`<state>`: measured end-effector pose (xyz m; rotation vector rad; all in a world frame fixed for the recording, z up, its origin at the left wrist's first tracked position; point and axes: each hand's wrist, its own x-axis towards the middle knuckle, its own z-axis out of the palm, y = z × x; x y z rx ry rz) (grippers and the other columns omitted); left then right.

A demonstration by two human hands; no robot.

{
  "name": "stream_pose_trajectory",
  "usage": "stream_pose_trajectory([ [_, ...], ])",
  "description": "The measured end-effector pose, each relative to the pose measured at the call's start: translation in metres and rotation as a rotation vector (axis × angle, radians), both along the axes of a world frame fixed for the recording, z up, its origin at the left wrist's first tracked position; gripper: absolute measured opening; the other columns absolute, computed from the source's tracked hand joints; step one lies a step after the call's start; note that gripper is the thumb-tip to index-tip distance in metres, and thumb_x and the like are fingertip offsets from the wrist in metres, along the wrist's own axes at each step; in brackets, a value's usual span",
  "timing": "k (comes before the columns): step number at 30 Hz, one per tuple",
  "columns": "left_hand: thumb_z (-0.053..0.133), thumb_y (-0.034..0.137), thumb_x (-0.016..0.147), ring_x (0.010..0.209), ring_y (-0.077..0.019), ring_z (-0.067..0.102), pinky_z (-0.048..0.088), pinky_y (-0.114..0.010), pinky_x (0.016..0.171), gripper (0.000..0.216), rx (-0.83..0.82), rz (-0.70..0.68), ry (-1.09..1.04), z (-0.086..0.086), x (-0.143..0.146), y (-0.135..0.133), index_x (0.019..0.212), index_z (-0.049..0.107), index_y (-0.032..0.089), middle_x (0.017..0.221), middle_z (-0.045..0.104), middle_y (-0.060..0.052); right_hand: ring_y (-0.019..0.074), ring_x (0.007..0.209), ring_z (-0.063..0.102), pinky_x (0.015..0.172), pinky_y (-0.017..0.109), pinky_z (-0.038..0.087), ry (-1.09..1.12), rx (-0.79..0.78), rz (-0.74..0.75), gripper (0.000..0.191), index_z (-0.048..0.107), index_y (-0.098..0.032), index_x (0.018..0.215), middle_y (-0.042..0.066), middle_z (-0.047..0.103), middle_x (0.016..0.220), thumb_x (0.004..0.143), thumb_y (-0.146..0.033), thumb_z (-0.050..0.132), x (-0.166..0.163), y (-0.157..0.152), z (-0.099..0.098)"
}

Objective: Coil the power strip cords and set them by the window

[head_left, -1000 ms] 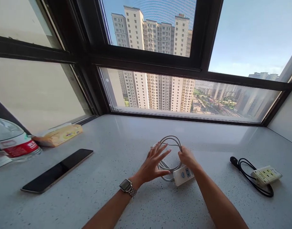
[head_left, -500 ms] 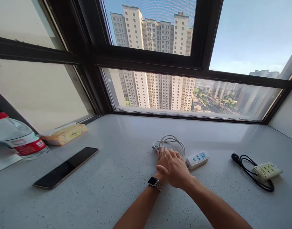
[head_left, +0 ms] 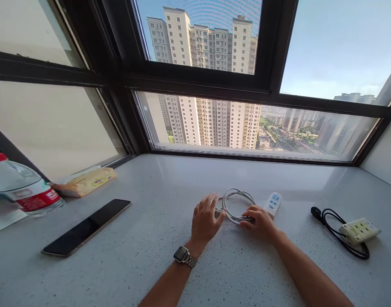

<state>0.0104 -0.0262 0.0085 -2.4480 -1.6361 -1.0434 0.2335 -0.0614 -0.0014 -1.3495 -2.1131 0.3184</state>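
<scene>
Grey coiled cable [head_left: 238, 204] lying flat on speckled counter [head_left: 144, 260], between both hands. Left hand [head_left: 204, 221] at the coil's 9 o'clock, open, fingers spread, tips touching the loop. Right hand [head_left: 262, 222] at 5 o'clock, fingers curled over the strands; cannot tell whether clamped. White power strip [head_left: 273, 203] at the coil's 2 o'clock.

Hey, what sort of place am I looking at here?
Probably a room high up in an apartment or office block: a speckled window counter, dark-framed windows, and tall residential towers outside.
</scene>
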Motion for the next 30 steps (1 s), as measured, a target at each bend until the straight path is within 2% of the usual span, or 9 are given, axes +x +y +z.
stream_pose_trajectory([
  [4, 0.043, 0.044, 0.09, 0.129, -0.0324, 0.046, 0.042, -0.047, 0.104, 0.051, -0.16, -0.066, 0.004, -0.018, 0.002, 0.008, 0.129, 0.056, 0.013, 0.131, 0.059, -0.014, 0.0261, 0.091, 0.063, 0.081, 0.038, 0.048, -0.093, 0.05, -0.092, 0.031, 0.07, -0.018, 0.106, 0.012, 0.068, 0.101, 0.092, -0.042, 0.056, -0.006, -0.004, 0.003],
  [7, 0.047, 0.045, 0.089, 0.123, -0.032, 0.051, 0.044, -0.046, 0.101, 0.047, -0.145, -0.098, -0.007, -0.019, 0.008, 0.001, 0.122, 0.061, 0.015, 0.121, 0.065, -0.013, 0.029, 0.104, 0.059, 0.089, 0.044, 0.046, -0.151, 0.166, -0.113, 0.036, 0.064, -0.019, 0.118, 0.015, 0.065, 0.115, 0.094, -0.042, 0.051, -0.02, -0.012, 0.005],
  [10, 0.05, 0.044, 0.088, 0.109, -0.0287, 0.06, 0.05, -0.043, 0.092, 0.04, -0.123, -0.171, -0.04, -0.013, 0.014, -0.009, 0.115, 0.063, 0.017, 0.112, 0.068, -0.012, 0.0305, 0.12, 0.051, 0.099, 0.047, 0.042, -0.207, 0.266, -0.011, 0.044, 0.055, -0.019, 0.13, 0.015, 0.057, 0.131, 0.094, -0.045, 0.049, -0.034, -0.018, 0.005],
  [13, 0.043, 0.033, 0.091, 0.097, -0.0233, 0.066, 0.054, -0.035, 0.081, 0.033, -0.116, -0.235, -0.137, -0.012, 0.018, -0.014, 0.113, 0.063, 0.019, 0.11, 0.069, -0.01, 0.0309, 0.132, 0.04, 0.105, 0.049, 0.037, -0.277, 0.312, 0.089, 0.053, 0.044, -0.018, 0.139, 0.016, 0.049, 0.141, 0.094, -0.046, 0.049, -0.038, -0.02, 0.004],
  [15, 0.038, 0.025, 0.091, 0.091, -0.0201, 0.068, 0.055, -0.03, 0.075, 0.032, -0.091, -0.246, -0.212, -0.013, 0.019, -0.013, 0.11, 0.063, 0.019, 0.107, 0.071, -0.008, 0.0309, 0.133, 0.039, 0.106, 0.049, 0.037, -0.31, 0.306, 0.113, 0.054, 0.044, -0.018, 0.139, 0.015, 0.049, 0.141, 0.093, -0.045, 0.052, -0.034, -0.019, 0.003],
  [20, 0.039, 0.022, 0.087, 0.07, -0.0172, 0.068, 0.052, -0.027, 0.061, 0.026, -0.039, -0.133, -0.276, -0.015, 0.016, -0.009, 0.094, 0.064, 0.019, 0.089, 0.072, -0.005, 0.0283, 0.12, 0.05, 0.097, 0.044, 0.045, -0.357, 0.281, 0.133, 0.037, 0.056, -0.024, 0.126, 0.011, 0.057, 0.131, 0.091, -0.036, 0.058, -0.024, -0.015, 0.003],
  [23, 0.041, 0.024, 0.086, 0.069, -0.0166, 0.068, 0.051, -0.025, 0.058, 0.023, -0.051, -0.122, -0.268, -0.013, 0.015, -0.01, 0.088, 0.064, 0.02, 0.084, 0.072, -0.003, 0.0257, 0.107, 0.056, 0.086, 0.038, 0.049, -0.366, 0.249, 0.118, 0.035, 0.06, -0.026, 0.121, 0.009, 0.062, 0.12, 0.087, -0.032, 0.064, -0.023, -0.013, 0.004],
  [26, 0.043, 0.025, 0.084, 0.069, -0.0164, 0.068, 0.05, -0.023, 0.056, 0.023, -0.053, -0.114, -0.266, -0.011, 0.015, -0.012, 0.084, 0.065, 0.02, 0.081, 0.072, -0.003, 0.0219, 0.094, 0.059, 0.077, 0.032, 0.049, -0.369, 0.238, 0.113, 0.031, 0.064, -0.027, 0.113, 0.006, 0.065, 0.107, 0.082, -0.028, 0.069, -0.023, -0.01, 0.004],
  [30, 0.043, 0.029, 0.087, 0.066, -0.0148, 0.068, 0.05, -0.022, 0.054, 0.024, -0.023, -0.14, -0.289, -0.009, 0.016, -0.014, 0.086, 0.065, 0.02, 0.079, 0.072, -0.002, 0.0173, 0.082, 0.059, 0.067, 0.025, 0.044, -0.357, 0.277, 0.14, 0.024, 0.066, -0.025, 0.101, 0.004, 0.064, 0.093, 0.078, -0.023, 0.066, -0.017, -0.005, 0.001],
])
